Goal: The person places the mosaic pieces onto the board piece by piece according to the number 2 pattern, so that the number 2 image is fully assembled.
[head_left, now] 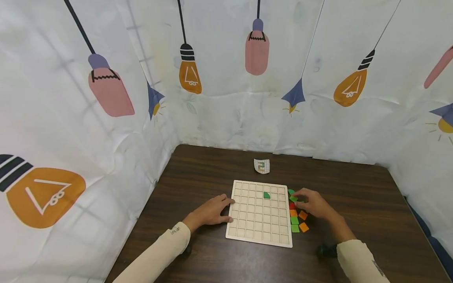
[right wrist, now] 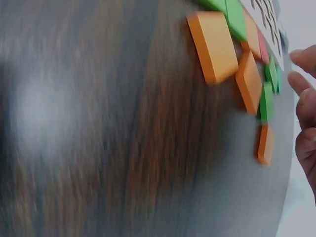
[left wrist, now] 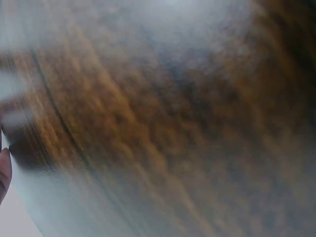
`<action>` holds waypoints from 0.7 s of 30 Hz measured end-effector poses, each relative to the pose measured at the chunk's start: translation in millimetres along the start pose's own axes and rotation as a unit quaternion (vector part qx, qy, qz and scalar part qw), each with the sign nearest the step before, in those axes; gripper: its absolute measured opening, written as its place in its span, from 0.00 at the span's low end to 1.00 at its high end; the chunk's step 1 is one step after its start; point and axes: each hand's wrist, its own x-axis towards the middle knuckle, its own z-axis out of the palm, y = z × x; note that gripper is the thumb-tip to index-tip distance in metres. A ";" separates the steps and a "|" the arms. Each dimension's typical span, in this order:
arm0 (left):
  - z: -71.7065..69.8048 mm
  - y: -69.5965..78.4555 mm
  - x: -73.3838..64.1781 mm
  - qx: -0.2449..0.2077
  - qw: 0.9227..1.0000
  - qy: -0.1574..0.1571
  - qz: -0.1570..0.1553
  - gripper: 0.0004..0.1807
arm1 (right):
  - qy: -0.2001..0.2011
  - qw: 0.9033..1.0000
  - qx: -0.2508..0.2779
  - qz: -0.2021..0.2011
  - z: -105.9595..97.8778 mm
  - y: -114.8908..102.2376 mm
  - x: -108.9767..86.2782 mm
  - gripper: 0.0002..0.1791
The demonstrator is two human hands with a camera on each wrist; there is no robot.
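A pale square board with a grid of recessed cells lies on the dark table. One dark green piece with a rounded corner sits in a cell toward its far side. At the board's left edge rests my left hand, thumb and fingers spread; only a fingertip shows in the left wrist view. My right hand hovers by the right edge, fingertips right over green tiles. No piece shows between its fingers in the right wrist view. A red tile lies just below them.
Orange tiles and light green tiles lie along the board's right side. Beyond the board is a small paper card with a coloured grid pattern. A printed white curtain hangs around the table.
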 end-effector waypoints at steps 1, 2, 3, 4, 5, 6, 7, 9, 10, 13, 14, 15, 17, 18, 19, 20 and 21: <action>-0.4 0.2 0.2 -0.001 1.000 0.000 -0.001 0.37 | -0.005 1.000 0.002 0.007 -3.2 3.0 -2.0 0.17; -0.7 0.4 0.2 -0.001 1.000 0.000 -0.002 0.37 | -0.009 1.000 0.004 0.014 -5.9 5.5 -3.8 0.17; -1.0 0.4 0.4 -0.002 1.000 0.000 -0.003 0.37 | -0.013 1.000 0.004 0.020 -8.3 7.7 -5.3 0.17; -1.2 0.4 0.5 -0.002 1.000 0.000 -0.004 0.37 | -0.017 0.999 0.003 0.027 -10.1 9.6 -6.7 0.17; -1.1 0.3 0.7 -0.001 1.000 0.000 -0.004 0.37 | -0.021 0.999 -0.004 0.035 -11.4 11.7 -7.9 0.17; -1.0 0.3 0.8 -0.002 1.000 -0.001 -0.004 0.37 | -0.026 0.999 -0.010 0.040 -12.3 13.4 -9.0 0.17; -0.9 0.2 0.9 -0.004 1.000 -0.001 -0.003 0.37 | -0.032 0.998 -0.018 0.044 -13.1 14.9 -10.1 0.17; -0.6 0.2 1.2 -0.006 1.000 -0.002 -0.002 0.37 | -0.040 0.997 -0.035 0.048 -13.5 17.2 -11.7 0.17; -0.4 0.0 1.4 -0.007 1.000 -0.002 -0.002 0.37 | -0.042 0.997 -0.040 0.049 -13.5 17.9 -12.2 0.17; -0.5 -0.2 1.8 -0.008 1.000 -0.002 -0.004 0.37 | -0.048 0.996 -0.049 0.049 -13.7 19.7 -12.8 0.18; -0.3 -0.4 1.9 -0.007 1.000 -0.002 -0.005 0.38 | -0.048 0.996 -0.052 0.048 -13.8 20.0 -12.9 0.18; 0.1 -0.6 2.1 -0.006 1.000 -0.002 -0.005 0.38 | -0.046 0.996 -0.057 0.050 -13.9 20.3 -12.9 0.19; 0.7 -1.0 2.3 -0.004 1.000 -0.002 -0.005 0.38 | -0.047 0.996 -0.063 0.051 -14.5 21.3 -13.1 0.19; 1.2 -1.3 2.4 -0.004 1.000 -0.002 -0.005 0.38 | -0.047 0.995 -0.068 0.051 -14.8 21.9 -13.4 0.20; 1.6 -1.6 2.6 -0.005 1.000 -0.001 -0.003 0.38 | -0.047 0.995 -0.069 0.052 -14.9 22.3 -13.8 0.21; 2.1 -1.9 2.8 -0.005 1.000 -0.001 -0.002 0.38 | -0.046 0.995 -0.072 0.055 -14.7 23.0 -14.2 0.21; 2.4 -2.0 3.0 -0.005 1.000 -0.001 -0.001 0.38 | -0.045 0.995 -0.075 0.054 -14.5 23.9 -14.8 0.22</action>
